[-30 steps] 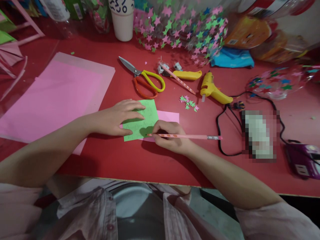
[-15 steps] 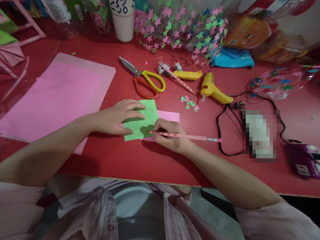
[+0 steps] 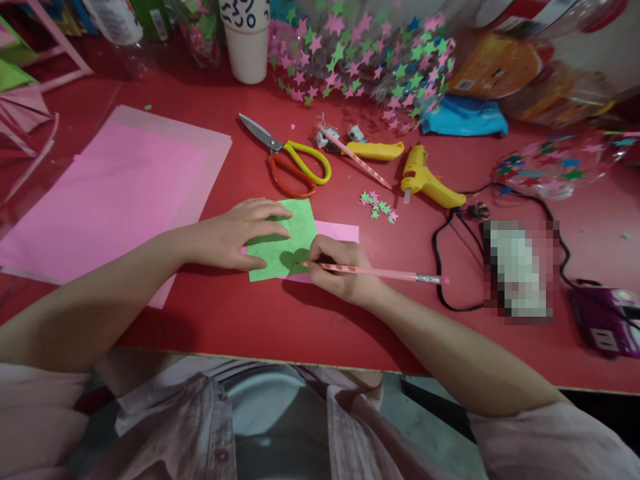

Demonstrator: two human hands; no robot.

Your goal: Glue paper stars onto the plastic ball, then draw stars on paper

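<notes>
A small green sheet of paper (image 3: 295, 223) with faint pencil lines lies on the red table, partly over a pink piece of paper (image 3: 340, 231). My left hand (image 3: 235, 233) rests on the green sheet's left part, fingers spread, pressing it flat. In my right hand (image 3: 345, 273) is a pink pencil (image 3: 390, 273) with an eraser end, gripped in a writing hold. Its tip is at the lower right part of the green sheet. My right palm covers some of the pink piece beneath.
Beyond my hands lie scissors (image 3: 285, 157), a second pencil (image 3: 357, 159), a yellow-handled tool (image 3: 375, 151), paper stars (image 3: 379, 207) and a yellow glue gun (image 3: 427, 179) with a black cord (image 3: 436, 267). Large pink sheets (image 3: 110, 193) are at left; a white cup (image 3: 247, 47) stands behind.
My right hand and the pencil have shifted very slightly to the right across the green sheet. My left hand stays in place.
</notes>
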